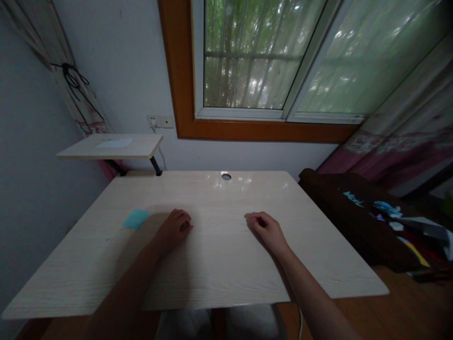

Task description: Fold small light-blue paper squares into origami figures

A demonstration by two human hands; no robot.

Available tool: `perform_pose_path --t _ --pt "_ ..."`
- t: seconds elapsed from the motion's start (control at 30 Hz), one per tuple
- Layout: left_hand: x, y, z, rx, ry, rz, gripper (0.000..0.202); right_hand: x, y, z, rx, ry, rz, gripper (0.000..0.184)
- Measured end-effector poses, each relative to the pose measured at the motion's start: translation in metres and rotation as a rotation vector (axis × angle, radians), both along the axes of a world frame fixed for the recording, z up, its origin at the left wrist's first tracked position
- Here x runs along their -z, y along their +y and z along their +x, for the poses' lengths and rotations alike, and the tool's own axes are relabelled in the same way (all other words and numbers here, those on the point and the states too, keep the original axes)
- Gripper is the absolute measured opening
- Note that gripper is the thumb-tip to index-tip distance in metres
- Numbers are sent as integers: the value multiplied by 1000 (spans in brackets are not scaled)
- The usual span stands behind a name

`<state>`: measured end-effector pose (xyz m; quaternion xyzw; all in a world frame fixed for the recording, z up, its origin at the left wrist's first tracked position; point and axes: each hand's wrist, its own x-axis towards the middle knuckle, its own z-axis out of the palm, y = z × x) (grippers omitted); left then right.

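Observation:
My left hand [174, 230] rests on the pale wood-grain table [219, 264], its fingers curled in toward the thumb around a hollow with nothing visible inside. A light-blue square of paper [136, 219], like a sticky note, lies flat just left of that hand, apart from it. On the right half of the tabletop, my right hand [269, 231] is curled in a similar way, thumb and fingertips together, and I see nothing held in it. A wide stretch of tabletop separates the two hands.
A small raised shelf [141, 148] on black legs stands at the back left, bearing a white paper [115, 142]. Near the rear edge is a round cable hole [226, 176]. Dark brown furniture [332, 208] with scattered items stands to the right, below a window [255, 61].

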<state>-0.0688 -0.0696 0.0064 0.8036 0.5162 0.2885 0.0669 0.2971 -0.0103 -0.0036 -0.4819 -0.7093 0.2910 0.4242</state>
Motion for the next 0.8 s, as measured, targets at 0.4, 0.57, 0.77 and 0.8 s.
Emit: perform_pose_path --t 0.4,0.57,0.77,0.8 --pt "26 22 0 -98 23 -27 64 5 1 -1 -21 -88 47 17" --pt "26 18 4 -103 -29 29 90 5 1 0 -24 -78 52 16" --pt "15 15 5 -68 -110 -120 18 4 0 0 -40 -70 47 17" --pt "14 16 6 -71 -134 -190 19 4 0 0 -40 -71 45 17"
